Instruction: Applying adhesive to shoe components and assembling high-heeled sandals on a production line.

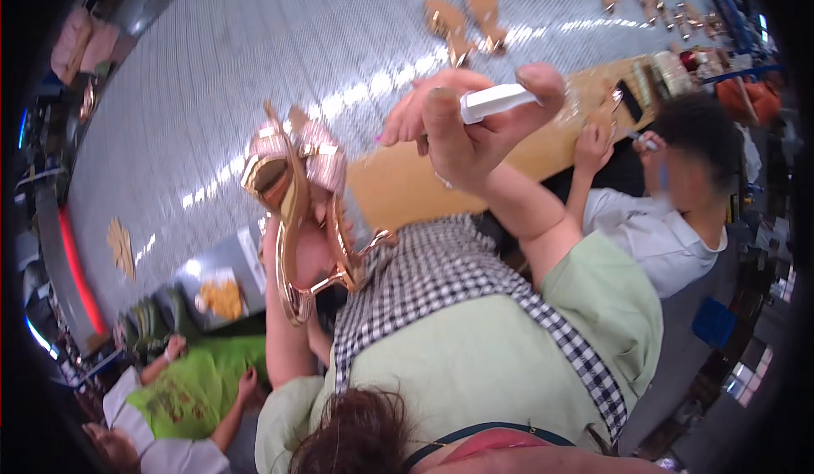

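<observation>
A pair of high-heeled sandals [292,211] with shiny pink straps and rose-gold heels is held up in front of my left forearm. My left hand [315,253] is closed around them, most of its fingers hidden behind the soles and straps. To the right, my right hand [462,139] is raised over the table, palm up. Between its thumb and fingers it grips a short white pen-shaped thing [500,102], whose exact kind I cannot make out. The sandals and this white thing are apart.
Under my hands stretches a ridged grey surface [254,41], with a tan board [398,186] along its near edge. More sandals [486,18] lie at the far side. A co-worker [653,228] on the right handles a sandal; another in green [203,381] is at lower left, near yellow cloth [222,298].
</observation>
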{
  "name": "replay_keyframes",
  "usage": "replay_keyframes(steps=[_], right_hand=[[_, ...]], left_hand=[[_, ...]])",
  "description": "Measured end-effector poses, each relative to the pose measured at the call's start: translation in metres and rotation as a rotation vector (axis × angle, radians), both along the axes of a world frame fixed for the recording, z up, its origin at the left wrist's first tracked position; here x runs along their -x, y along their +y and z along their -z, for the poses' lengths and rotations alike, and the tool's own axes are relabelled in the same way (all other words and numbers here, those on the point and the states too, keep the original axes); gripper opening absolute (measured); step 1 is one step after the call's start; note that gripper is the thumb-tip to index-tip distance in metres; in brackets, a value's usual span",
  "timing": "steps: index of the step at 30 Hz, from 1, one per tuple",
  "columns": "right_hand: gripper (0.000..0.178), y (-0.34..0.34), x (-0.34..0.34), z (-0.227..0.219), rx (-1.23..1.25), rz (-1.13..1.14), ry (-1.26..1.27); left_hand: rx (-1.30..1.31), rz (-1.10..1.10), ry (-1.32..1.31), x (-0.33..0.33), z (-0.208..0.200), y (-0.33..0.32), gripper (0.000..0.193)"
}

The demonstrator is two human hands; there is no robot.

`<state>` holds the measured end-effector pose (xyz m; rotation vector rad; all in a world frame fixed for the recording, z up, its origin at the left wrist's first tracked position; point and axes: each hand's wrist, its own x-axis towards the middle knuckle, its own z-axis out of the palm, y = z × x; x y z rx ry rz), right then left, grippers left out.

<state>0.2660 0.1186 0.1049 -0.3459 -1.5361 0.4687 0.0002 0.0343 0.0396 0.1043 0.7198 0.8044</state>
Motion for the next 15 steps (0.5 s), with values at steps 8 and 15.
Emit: replay_keyframes(steps=[8, 15], right_hand=[[0.061, -0.023, -0.026, -0.065, 0.444, 0.023, 0.410], [0.064, -0.021, -0.018, -0.053, 0.348, -0.065, 0.517]], left_hand=[[-1.226, 0.148, 1.818, 0.024, -0.093, 0.034, 0.050], [-1.731, 0.170, 2.293, 0.029, -0.099, 0.033, 0.022]])
